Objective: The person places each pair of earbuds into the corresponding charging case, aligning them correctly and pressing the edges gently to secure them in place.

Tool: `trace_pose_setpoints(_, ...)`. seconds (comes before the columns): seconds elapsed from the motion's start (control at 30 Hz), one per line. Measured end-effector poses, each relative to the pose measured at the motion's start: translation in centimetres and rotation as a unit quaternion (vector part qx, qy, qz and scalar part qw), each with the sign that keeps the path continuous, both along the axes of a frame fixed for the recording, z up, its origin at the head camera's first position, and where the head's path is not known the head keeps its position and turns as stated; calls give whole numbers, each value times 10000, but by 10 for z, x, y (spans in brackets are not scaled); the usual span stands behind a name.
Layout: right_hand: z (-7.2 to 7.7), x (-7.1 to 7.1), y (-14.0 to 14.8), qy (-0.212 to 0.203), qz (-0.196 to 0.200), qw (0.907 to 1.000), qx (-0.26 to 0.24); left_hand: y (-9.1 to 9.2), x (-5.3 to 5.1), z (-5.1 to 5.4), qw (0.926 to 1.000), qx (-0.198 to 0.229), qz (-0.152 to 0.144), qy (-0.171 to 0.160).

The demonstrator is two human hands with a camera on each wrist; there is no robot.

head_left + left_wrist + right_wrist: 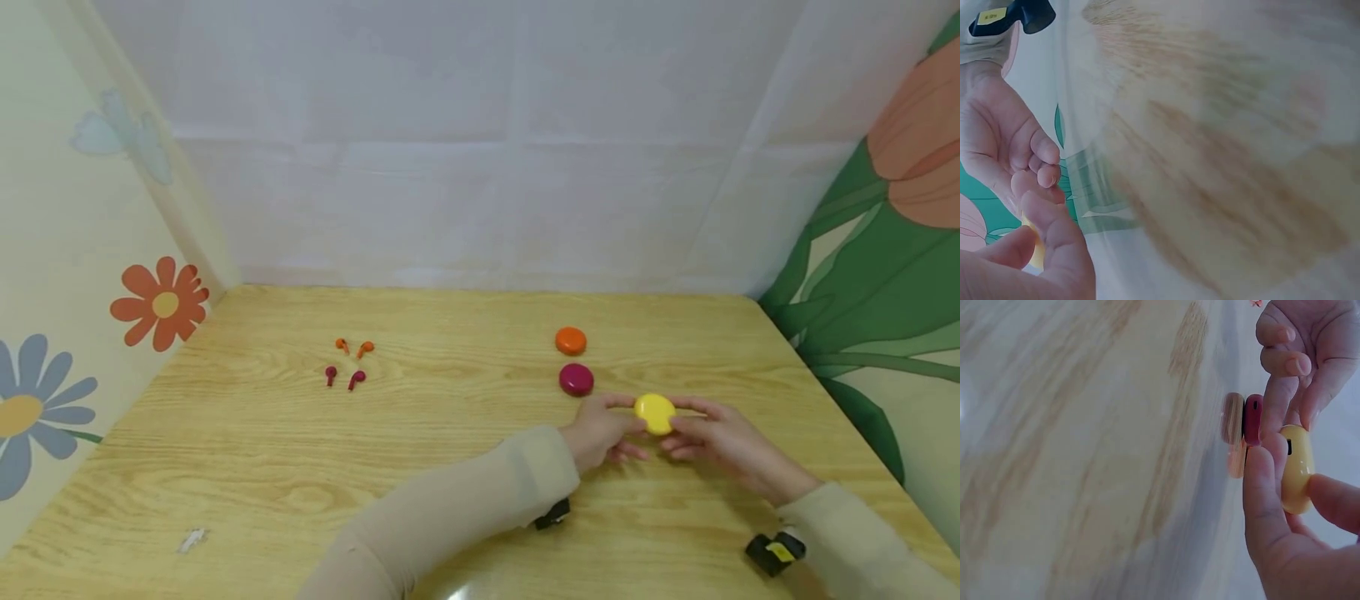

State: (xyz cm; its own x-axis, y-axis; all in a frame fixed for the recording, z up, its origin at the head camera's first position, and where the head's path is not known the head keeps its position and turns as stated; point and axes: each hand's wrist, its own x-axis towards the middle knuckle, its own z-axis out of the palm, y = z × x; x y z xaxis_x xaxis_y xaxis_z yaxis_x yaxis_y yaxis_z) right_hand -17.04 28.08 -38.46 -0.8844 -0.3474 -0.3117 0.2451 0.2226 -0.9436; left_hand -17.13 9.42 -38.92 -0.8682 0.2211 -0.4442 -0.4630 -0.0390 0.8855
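Note:
A round, glossy yellow earbud case (655,414) is held between both hands above the right part of the table, its lid closed. My left hand (600,429) pinches its left side between thumb and fingers. On the opposite side, my right hand (716,437) grips the case with thumb and fingers. A small dark port shows on the yellow case (1299,478) in the right wrist view. Fingers hide most of the case in the left wrist view. Just beyond the hands lies a magenta case (577,379), with an orange case (571,340) behind it.
Two orange earbuds (364,349) and two magenta earbuds (357,380) lie on the left of the wooden table (450,358). A small whitish patch (192,540) marks the near left. A white curtain (480,167) hangs behind; flower-patterned panels (900,275) flank both sides.

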Motion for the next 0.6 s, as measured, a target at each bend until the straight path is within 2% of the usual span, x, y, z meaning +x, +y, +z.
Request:
trace_pose_setpoints(0.13, 0, -2, 4, -32, 142, 9999, 8, 4, -1, 2, 9998, -97, 122, -109)
trace_pose_setpoints(0.37, -2, -6, 10, -342, 203, 9992, -69, 11, -3, 1, 9989, -355, 195, -251)
trace_pose_setpoints(0.6, -4, -7, 13, -423, 304, 9986, 131, 12, -7, -2, 9971, -677, 3, -348)
